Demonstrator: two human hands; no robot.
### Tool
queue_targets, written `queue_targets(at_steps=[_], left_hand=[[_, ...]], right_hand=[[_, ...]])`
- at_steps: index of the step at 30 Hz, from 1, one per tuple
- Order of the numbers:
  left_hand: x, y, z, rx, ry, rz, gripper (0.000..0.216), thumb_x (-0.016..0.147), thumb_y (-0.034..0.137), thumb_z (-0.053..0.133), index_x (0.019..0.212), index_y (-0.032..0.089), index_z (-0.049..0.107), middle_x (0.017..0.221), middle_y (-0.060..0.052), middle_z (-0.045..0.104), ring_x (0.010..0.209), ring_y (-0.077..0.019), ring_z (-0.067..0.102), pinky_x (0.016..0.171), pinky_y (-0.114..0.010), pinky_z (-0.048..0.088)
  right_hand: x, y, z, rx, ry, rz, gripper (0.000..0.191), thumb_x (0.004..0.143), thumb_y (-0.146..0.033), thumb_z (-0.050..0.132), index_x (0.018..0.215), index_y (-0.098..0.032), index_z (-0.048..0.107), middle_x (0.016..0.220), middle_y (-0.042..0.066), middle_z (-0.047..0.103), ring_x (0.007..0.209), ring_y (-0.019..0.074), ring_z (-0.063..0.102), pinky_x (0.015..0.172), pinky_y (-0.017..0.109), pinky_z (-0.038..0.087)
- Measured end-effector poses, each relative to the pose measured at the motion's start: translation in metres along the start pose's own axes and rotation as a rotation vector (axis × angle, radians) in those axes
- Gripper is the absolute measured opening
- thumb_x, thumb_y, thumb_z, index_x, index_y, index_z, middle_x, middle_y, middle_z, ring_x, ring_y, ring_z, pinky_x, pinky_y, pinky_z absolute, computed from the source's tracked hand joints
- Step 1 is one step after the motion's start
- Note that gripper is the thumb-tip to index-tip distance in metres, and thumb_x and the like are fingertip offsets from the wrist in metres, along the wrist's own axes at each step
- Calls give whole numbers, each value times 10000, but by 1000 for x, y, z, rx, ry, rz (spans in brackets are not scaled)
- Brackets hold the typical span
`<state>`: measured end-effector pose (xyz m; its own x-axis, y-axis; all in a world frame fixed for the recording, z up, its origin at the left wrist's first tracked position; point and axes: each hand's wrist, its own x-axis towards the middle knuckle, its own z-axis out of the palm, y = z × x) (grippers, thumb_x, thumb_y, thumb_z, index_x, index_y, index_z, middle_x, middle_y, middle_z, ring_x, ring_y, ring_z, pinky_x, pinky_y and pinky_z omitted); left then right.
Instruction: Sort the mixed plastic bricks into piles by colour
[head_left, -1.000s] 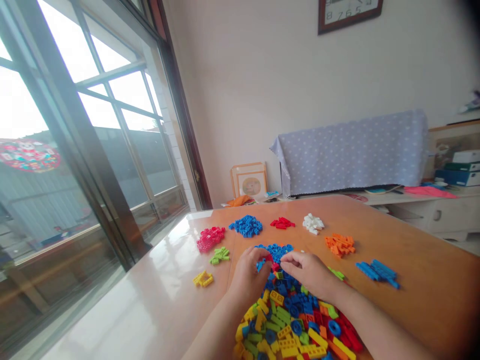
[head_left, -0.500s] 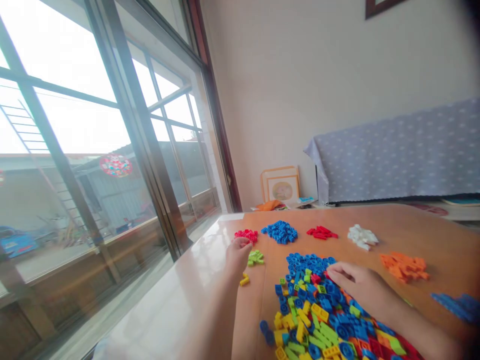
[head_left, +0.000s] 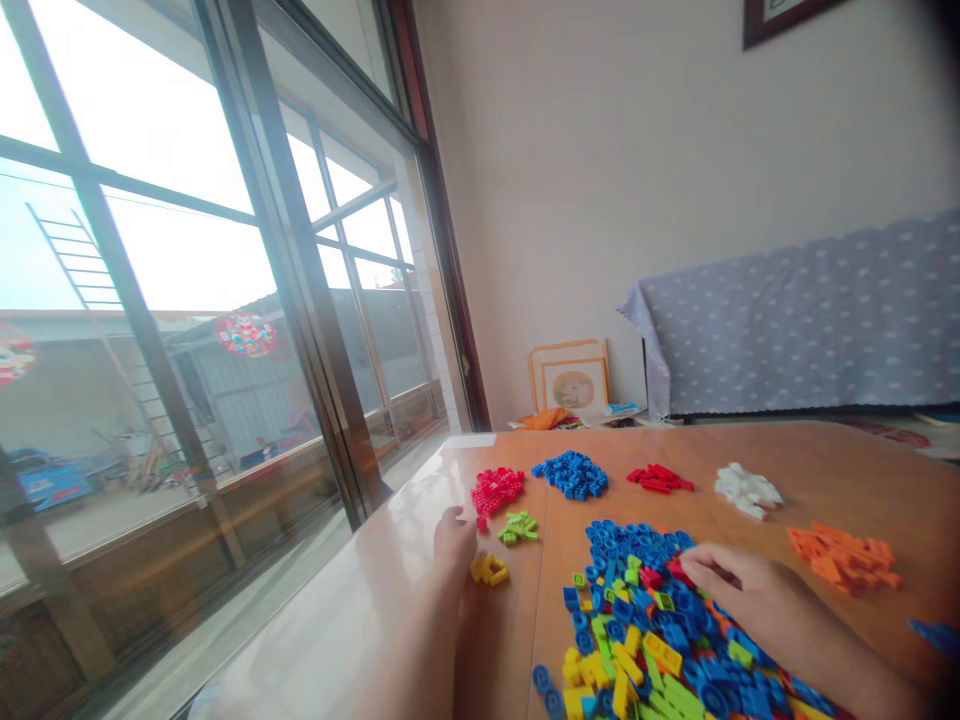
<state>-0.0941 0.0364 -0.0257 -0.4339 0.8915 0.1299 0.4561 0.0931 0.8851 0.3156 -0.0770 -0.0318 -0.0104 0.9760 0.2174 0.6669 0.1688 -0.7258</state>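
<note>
The right hand (head_left: pixel 739 585) has its fingertips at a red brick (head_left: pixel 678 572) on the mixed brick heap (head_left: pixel 656 640); whether it grips, I can't tell. Well apart, the left hand (head_left: pixel 455 542), its hold equally unclear, is beside the pinkish-red pile (head_left: pixel 497 489). Farther back sit blue pieces (head_left: pixel 571 474) and white ones (head_left: pixel 747 490).

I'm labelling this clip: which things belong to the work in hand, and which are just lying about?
In the work:
mixed brick pile, by right hand
pink pile, lime pile, yellow pile
blue pile, red pile, white pile, orange pile
cut-off blue pieces

Just around:
framed picture
spotted cloth
</note>
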Motion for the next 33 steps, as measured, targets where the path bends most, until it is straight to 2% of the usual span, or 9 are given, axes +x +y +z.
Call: queue_targets(at_steps=[3,8,12,19,23,28,33], left_hand=[[2,-6,2,-10,-15,-6,371,723,225,681,1085,163,627,756,-30,660,576,-168,632,542,-274,508],[-1,-6,6,-12,-78,15,170,731,251,685,884,181,658,673,-10,641,566,-163,626,545,-269,507],[0,-3,8,-9,-89,35,165,724,286,721,851,198,661,636,-4,646,595,-181,647,581,-280,507],[8,-9,2,-34,-61,131,113,747,217,662,855,194,686,862,-62,732,872,-221,691,785,-308,519],[7,-9,-4,-53,-21,176,180,781,256,604,909,161,687,890,-83,722,871,-230,677,769,-320,516],[-8,10,-3,-94,-34,287,275,831,350,573,1001,162,678,956,-82,721,902,-223,651,775,-311,502],[-40,48,8,-123,-182,391,256,828,381,607,961,178,688,880,-42,715,831,-190,644,738,-273,486]], right_hand=[[1,1,0,5,1,2,443,866,-627,525,970,-267,761,963,23,786,871,251,711,708,268,537],[3,4,3,25,-1,-19,440,870,-621,525,956,-262,763,966,34,786,898,261,710,732,273,541],[1,4,4,30,26,-18,432,870,-612,532,965,-259,763,977,41,783,930,272,703,767,285,541],[0,3,-1,-11,39,13,443,872,-623,524,997,-271,763,1006,33,776,942,268,695,767,285,539],[-1,-2,-4,-23,33,13,433,880,-609,520,992,-265,757,981,23,772,928,250,689,755,264,526],[-3,-9,-9,-57,49,6,430,900,-589,476,911,-247,737,862,12,744,839,226,661,699,258,494],[-6,-17,-14,-55,109,-16,426,892,-571,459,743,-226,660,651,-6,628,664,183,563,591,251,416]])
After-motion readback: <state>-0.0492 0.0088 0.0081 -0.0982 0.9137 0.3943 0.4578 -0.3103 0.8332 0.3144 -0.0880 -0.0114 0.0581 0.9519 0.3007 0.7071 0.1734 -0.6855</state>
